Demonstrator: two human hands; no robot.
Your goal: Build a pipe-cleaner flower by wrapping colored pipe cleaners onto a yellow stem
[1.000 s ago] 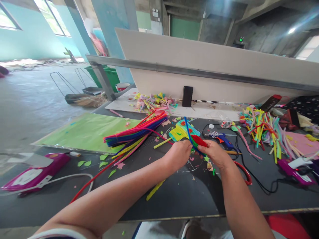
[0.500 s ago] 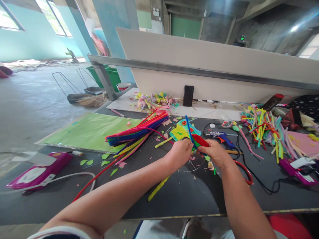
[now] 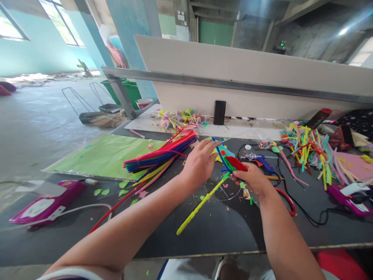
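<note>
My right hand (image 3: 253, 179) pinches a pipe-cleaner piece with a red part (image 3: 236, 163) and a green part beside it. From this piece a fuzzy yellow stem (image 3: 201, 205) slants down to the left. A blue pipe cleaner (image 3: 222, 157) rises from the same spot, bent near its base. My left hand (image 3: 201, 162) has its fingertips closed at the upper end of that blue pipe cleaner. Partly hidden behind my left hand lies a yellow and turquoise piece (image 3: 225, 150) with red spots.
Left of my hands lies a bundle of pipe cleaners (image 3: 160, 155) beside a green sheet (image 3: 107, 155). A blue glue gun (image 3: 264, 164) with its cord sits at the right. A phone (image 3: 219, 112) leans against the back board. Purple power strips (image 3: 48, 202) stand at both sides.
My left hand has moved up and left, from the base of the blue pipe cleaner to its upper end. The yellow stem now shows in full, and the blue pipe cleaner leans further left.
</note>
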